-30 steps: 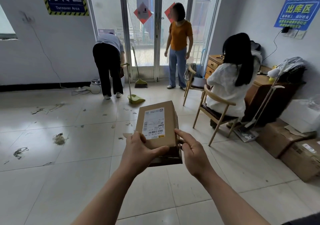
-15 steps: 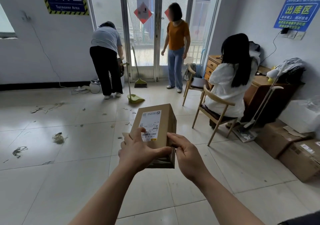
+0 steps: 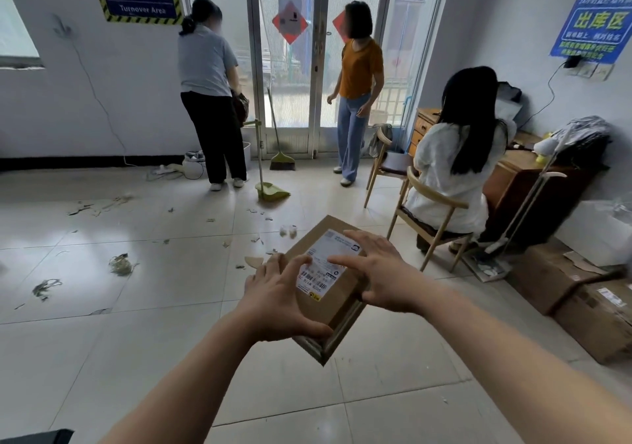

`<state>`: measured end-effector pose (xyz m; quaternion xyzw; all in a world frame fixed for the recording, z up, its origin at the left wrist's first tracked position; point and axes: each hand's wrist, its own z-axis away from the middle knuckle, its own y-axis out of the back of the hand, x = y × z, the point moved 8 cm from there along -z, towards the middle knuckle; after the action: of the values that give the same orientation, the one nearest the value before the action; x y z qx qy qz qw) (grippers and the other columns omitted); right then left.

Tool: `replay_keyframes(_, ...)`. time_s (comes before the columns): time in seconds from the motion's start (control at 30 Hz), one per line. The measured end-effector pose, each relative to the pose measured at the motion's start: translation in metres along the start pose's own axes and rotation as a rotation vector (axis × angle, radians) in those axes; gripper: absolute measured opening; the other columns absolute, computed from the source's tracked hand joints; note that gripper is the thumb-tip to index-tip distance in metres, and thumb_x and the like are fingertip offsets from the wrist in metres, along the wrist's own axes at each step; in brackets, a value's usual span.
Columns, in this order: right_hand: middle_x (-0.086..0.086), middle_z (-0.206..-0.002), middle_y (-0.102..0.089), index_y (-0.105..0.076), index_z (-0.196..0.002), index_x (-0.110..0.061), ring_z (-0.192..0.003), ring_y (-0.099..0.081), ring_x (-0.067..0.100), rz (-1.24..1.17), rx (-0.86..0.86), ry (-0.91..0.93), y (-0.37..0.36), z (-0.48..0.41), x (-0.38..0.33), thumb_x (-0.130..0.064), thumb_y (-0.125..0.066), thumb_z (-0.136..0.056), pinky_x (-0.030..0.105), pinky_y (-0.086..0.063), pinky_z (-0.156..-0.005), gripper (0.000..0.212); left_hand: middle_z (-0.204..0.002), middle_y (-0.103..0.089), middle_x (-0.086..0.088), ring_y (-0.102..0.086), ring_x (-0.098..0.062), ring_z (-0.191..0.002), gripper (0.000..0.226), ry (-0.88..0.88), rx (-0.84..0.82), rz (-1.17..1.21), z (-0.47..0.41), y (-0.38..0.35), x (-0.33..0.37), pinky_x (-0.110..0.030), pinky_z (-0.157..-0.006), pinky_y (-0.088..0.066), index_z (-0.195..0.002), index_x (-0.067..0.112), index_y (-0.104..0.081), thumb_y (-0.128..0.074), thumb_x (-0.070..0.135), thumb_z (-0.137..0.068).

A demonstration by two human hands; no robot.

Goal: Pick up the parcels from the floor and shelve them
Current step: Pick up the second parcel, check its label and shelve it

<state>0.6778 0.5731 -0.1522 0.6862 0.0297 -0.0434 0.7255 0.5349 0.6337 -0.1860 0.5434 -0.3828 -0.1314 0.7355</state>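
Observation:
A brown cardboard parcel (image 3: pixel 337 303) with a white shipping label on its upper face hangs tilted in the air in front of me, above the tiled floor. My left hand (image 3: pixel 277 293) grips its near left side, the thumb hooked under the low corner. My right hand (image 3: pixel 379 272) lies on the label side and the right edge with its fingers spread. No shelf is in view.
Two large cardboard boxes (image 3: pixel 554 272) (image 3: pixel 602 320) and a white foam box (image 3: pixel 598 235) stand at the right wall. A person sits on a wooden chair (image 3: pixel 427 224) at a desk. Two people stand by the glass doors near a dustpan (image 3: pixel 270 190) and broom (image 3: pixel 281 163). Paper scraps (image 3: pixel 119 265) litter the floor at left.
The parcel has tipped from upright to a flatter, slanted pose with the label up. My right hand slid from its side onto the top. The person in grey has straightened up.

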Motion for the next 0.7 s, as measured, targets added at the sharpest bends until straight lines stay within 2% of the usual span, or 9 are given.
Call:
replay_keyframes(0.07, -0.005, -0.157, 0.009, -0.013, -0.142, -0.052, -0.144, 0.014, 0.023, 0.081, -0.126, 0.029, -0.004, -0.002, 0.001, -0.027, -0.067, -0.079, 0.043, 0.012, -0.113, 0.086, -0.153, -0.009, -0.004, -0.012, -0.03, -0.14, 0.115, -0.058, -0.048, -0.029, 0.003, 0.001, 0.004, -0.047, -0.117, -0.015, -0.141, 0.048, -0.01, -0.071, 0.074, -0.048)
replay_keyframes(0.17, -0.003, -0.158, 0.013, -0.001, -0.145, -0.048, -0.143, 0.018, 0.022, 0.168, -0.26, 0.052, -0.003, -0.007, 0.007, -0.036, -0.074, -0.073, 0.045, 0.014, -0.112, 0.103, -0.155, -0.004, -0.003, -0.008, -0.03, -0.142, 0.112, -0.136, -0.103, -0.091, 0.008, 0.002, 0.011, -0.046, -0.118, -0.011, -0.14, 0.052, -0.01, -0.073, 0.071, -0.05)
replay_keyframes(0.37, -0.002, -0.158, 0.017, 0.015, -0.145, -0.039, -0.143, 0.021, 0.021, 0.228, -0.41, 0.066, -0.001, -0.007, 0.014, -0.051, -0.08, -0.06, 0.048, 0.015, -0.114, 0.128, -0.155, -0.001, -0.002, -0.001, -0.028, -0.143, 0.107, -0.218, -0.166, -0.13, 0.019, 0.002, 0.023, -0.047, -0.118, -0.007, -0.134, 0.06, -0.009, -0.074, 0.07, -0.05)
replay_keyframes(0.57, 0.0, -0.158, 0.01, 0.016, -0.143, -0.041, -0.144, 0.015, 0.024, 0.205, -0.419, 0.081, -0.005, 0.001, 0.012, -0.058, -0.08, -0.054, 0.048, 0.015, -0.114, 0.133, -0.154, -0.001, 0.003, -0.001, -0.026, -0.141, 0.106, -0.259, -0.196, -0.15, 0.025, 0.002, 0.026, -0.045, -0.119, -0.007, -0.134, 0.062, -0.01, -0.076, 0.064, -0.051)
replay_keyframes(0.7, 0.004, -0.154, 0.0, 0.013, -0.141, -0.047, -0.142, 0.004, 0.031, 0.169, -0.359, 0.077, -0.005, 0.011, 0.007, -0.058, -0.08, -0.054, 0.048, 0.006, -0.114, 0.128, -0.154, 0.005, 0.006, 0.006, -0.023, -0.141, 0.107, -0.272, -0.231, -0.185, 0.027, 0.002, 0.027, -0.044, -0.119, -0.004, -0.138, 0.06, -0.008, -0.078, 0.058, -0.056)
